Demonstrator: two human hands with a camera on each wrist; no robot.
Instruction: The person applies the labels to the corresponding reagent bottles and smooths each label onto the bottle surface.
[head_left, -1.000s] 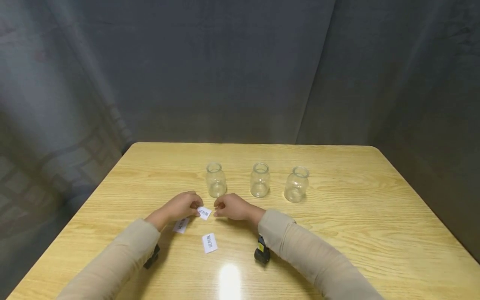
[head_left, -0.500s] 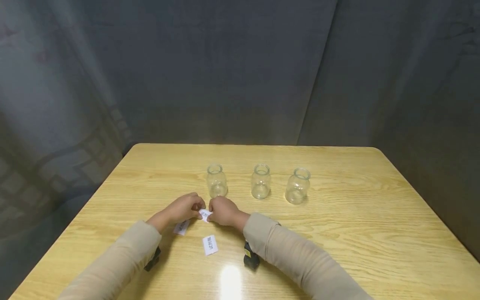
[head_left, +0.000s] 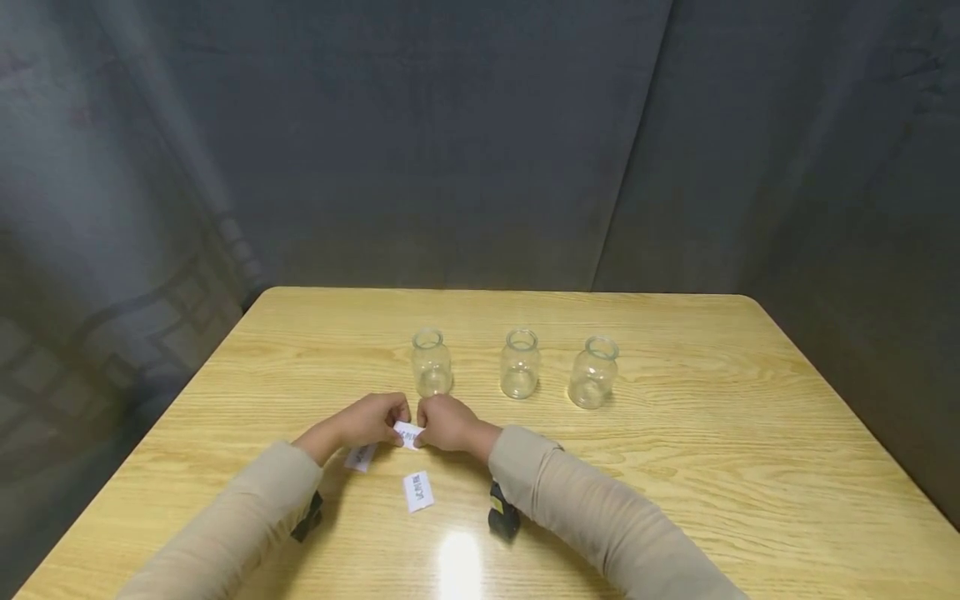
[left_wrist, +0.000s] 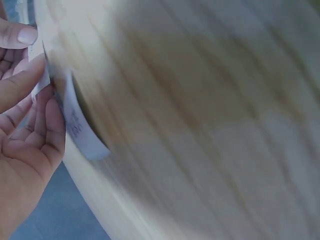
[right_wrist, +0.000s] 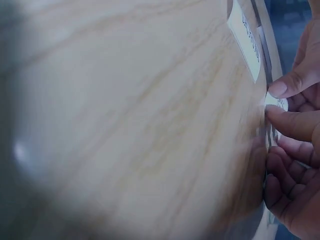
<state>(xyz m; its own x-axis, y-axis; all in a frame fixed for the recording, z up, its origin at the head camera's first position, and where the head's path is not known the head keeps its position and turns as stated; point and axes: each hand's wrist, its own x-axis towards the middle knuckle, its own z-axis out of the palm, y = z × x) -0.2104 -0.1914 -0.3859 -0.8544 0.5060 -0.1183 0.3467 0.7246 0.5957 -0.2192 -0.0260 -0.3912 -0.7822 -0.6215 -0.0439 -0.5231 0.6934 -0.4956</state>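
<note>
While the left hand (head_left: 372,418) pinches the small white rectangular printed paper label (head_left: 408,434) at nine o'clock, the right hand (head_left: 447,422) pinches its three-o'clock end, presumably keeping it taut; clear glass jars (head_left: 520,365) stand between twelve and three, apparently leaving working room.

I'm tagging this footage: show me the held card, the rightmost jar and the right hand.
Held card (head_left: 408,434): head view, its printed face.
Rightmost jar (head_left: 592,381): head view, its glass body.
Right hand (head_left: 447,422): head view, its back.

Right grip (head_left: 447,422) moved left: earlier apart from white label (head_left: 408,434), now pinching its right end.
</note>
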